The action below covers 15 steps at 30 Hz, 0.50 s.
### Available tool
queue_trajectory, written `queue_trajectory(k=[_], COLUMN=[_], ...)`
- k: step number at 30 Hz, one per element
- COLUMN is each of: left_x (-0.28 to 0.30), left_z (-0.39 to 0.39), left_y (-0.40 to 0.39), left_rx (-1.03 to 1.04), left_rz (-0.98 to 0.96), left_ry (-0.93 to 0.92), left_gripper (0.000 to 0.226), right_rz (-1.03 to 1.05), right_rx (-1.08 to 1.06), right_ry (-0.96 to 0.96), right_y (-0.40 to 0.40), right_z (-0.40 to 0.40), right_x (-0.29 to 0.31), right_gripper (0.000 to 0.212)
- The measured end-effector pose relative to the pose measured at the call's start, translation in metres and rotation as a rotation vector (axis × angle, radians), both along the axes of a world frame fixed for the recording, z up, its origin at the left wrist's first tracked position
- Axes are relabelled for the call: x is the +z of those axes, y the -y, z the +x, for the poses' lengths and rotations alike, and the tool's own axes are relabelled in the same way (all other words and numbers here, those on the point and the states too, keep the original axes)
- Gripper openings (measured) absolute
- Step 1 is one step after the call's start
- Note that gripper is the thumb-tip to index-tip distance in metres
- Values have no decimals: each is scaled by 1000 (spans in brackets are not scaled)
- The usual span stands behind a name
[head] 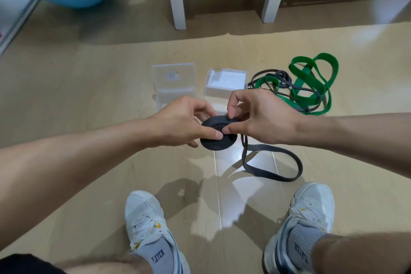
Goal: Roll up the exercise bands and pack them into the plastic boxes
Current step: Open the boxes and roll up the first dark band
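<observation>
While I crouched over the cardboard sheet (89, 173), my left hand (180, 121) and right hand (260, 115) both pinched a tightly coiled dark grey band (219, 142), its loose tail looping onto the cardboard by my right shoe (309, 218). Beyond my hands sat two clear plastic boxes (174, 80), lids open, with a green band (311, 82) and another dark band (282, 78) tangled to their right.

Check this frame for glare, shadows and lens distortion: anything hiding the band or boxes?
Head view: glare on the floor beside the loose gray band, which stays readable; soft arm shadows below the hands; wide-angle bending at the edges; the clear boxes look faint but visible; top right corner is hazy.
</observation>
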State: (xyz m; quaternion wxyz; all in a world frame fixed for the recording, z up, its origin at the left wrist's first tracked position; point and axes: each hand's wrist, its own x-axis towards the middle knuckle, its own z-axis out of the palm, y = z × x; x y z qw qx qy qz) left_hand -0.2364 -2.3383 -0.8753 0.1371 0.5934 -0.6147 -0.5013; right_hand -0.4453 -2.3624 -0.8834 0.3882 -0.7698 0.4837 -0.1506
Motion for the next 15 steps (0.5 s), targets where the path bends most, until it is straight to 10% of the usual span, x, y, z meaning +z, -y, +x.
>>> queue_trajectory(k=[15], left_x=[-4], left_z=[3], left_y=[-1], left_rx=[73], left_rz=[31], left_ry=[-106], left_gripper=[21], right_rz=[53], right_rx=[19], right_ry=[38], right_y=[5], right_z=[1], right_x=[-3], right_gripper=[47])
